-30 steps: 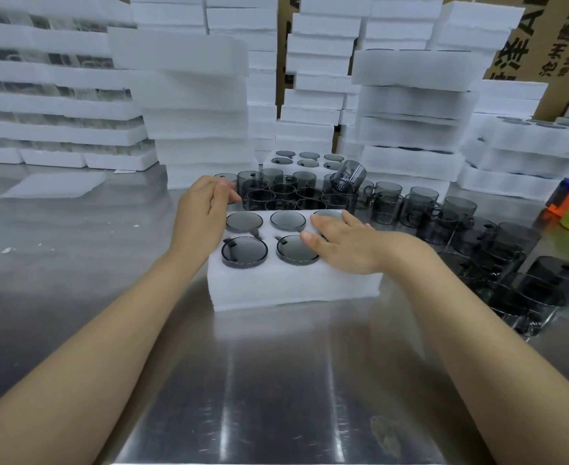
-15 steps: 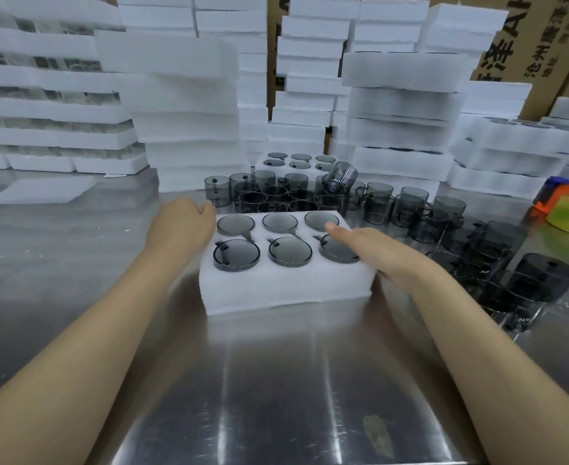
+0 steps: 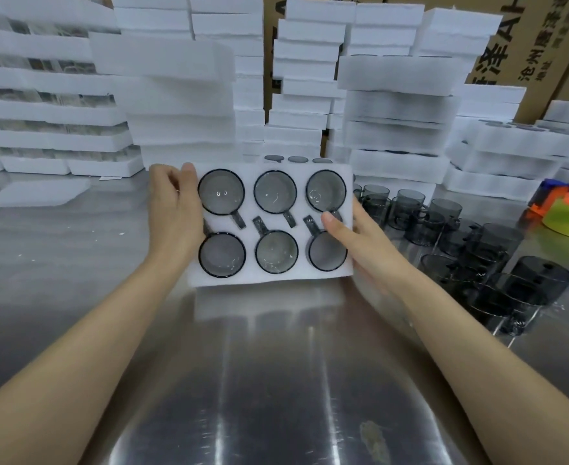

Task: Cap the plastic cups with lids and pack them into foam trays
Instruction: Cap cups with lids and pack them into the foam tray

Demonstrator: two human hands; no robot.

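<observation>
A white foam tray (image 3: 273, 280) is tilted up toward me, its top face showing. Several grey plastic cups with lids (image 3: 221, 191) fill its two rows of round pockets, handles pointing to the tray's middle. My left hand (image 3: 172, 209) grips the tray's left edge, thumb on the top face. My right hand (image 3: 360, 243) grips the right edge, with the thumb lying over the lower right cup (image 3: 326, 253). The tray's near edge is close to the steel table (image 3: 242, 380).
Loose grey cups (image 3: 444, 226) crowd the table to the right, some capped (image 3: 541, 280). Another filled tray (image 3: 296, 160) sits behind. Tall stacks of white foam trays (image 3: 182, 95) line the back. An orange and green tape dispenser (image 3: 564, 209) lies far right.
The tray lay flat on the table before. Both hands moved to its side edges and tipped it up toward me, lifting its far edge.
</observation>
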